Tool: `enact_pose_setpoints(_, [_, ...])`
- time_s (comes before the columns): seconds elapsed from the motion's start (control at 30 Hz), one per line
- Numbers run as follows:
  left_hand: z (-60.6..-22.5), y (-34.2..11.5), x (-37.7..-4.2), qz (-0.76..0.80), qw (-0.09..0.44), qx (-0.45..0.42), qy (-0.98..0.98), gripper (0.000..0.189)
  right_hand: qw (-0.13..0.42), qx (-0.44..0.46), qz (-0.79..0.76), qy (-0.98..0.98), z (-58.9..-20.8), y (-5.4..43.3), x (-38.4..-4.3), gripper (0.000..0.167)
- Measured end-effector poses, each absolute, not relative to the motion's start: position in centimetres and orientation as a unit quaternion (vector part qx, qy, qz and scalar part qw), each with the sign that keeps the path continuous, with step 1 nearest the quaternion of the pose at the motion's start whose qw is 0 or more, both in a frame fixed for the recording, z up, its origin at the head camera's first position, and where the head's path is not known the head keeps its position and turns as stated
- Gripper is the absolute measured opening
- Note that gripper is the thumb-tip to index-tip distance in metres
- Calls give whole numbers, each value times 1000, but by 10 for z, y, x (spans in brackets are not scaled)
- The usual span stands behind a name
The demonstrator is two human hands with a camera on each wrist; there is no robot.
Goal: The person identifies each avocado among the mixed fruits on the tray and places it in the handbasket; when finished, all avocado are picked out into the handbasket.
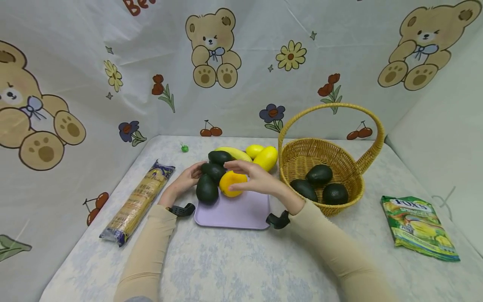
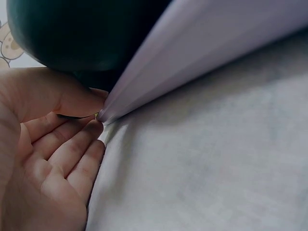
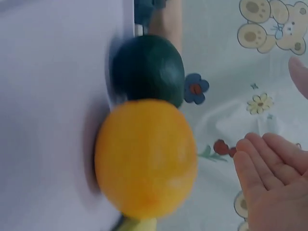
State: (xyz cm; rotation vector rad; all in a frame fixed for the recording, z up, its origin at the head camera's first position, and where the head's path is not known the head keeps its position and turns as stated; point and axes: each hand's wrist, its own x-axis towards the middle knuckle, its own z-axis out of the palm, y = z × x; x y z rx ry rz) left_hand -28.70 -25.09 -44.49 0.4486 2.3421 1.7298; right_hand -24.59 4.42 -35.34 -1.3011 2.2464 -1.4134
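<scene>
A lilac tray (image 1: 241, 213) lies on the table, bearing several avocados (image 1: 207, 189) and a round orange (image 1: 228, 184). At its left side, my left hand (image 1: 185, 179) pinches the tray's edge (image 2: 107, 109) between thumb and fingers, beside an avocado (image 2: 82, 31). My right hand (image 1: 260, 178) hovers over the orange, its fingers extended and holding nothing. In the right wrist view the right hand (image 3: 276, 185) is apart from the orange (image 3: 147, 159), behind which sits an avocado (image 3: 149, 67).
Right of the tray stands a wicker basket (image 1: 358, 178) with a tall handle, three avocados (image 1: 320, 174) inside. Yellow fruits (image 1: 266, 158) lie behind the tray. A pasta packet (image 1: 139, 201) is at left, a green FOX'S bag (image 1: 419, 228) at right, a small green object (image 1: 184, 148) at back.
</scene>
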Motion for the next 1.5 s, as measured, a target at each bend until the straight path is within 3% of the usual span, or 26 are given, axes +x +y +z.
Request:
enact_pose_setpoints(0.37, [-443, -252, -288, 582, 102, 157, 792, 66, 120, -374, -498, 773, -377, -7, -240, 70])
enact_pose_setpoints(0.6, [-445, -250, -288, 587, 103, 159, 787, 66, 97, -356, -438, 820, -381, -27, -226, 83])
enact_pose_setpoints(1.03, [-442, -250, -285, 589, 106, 161, 785, 67, 81, -327, -340, 878, -382, -47, -223, 90])
enact_pose_setpoints(1.5, [-445, -250, -286, 592, 105, 163, 782, 66, 122, -326, -338, 875, -394, -43, -223, 81])
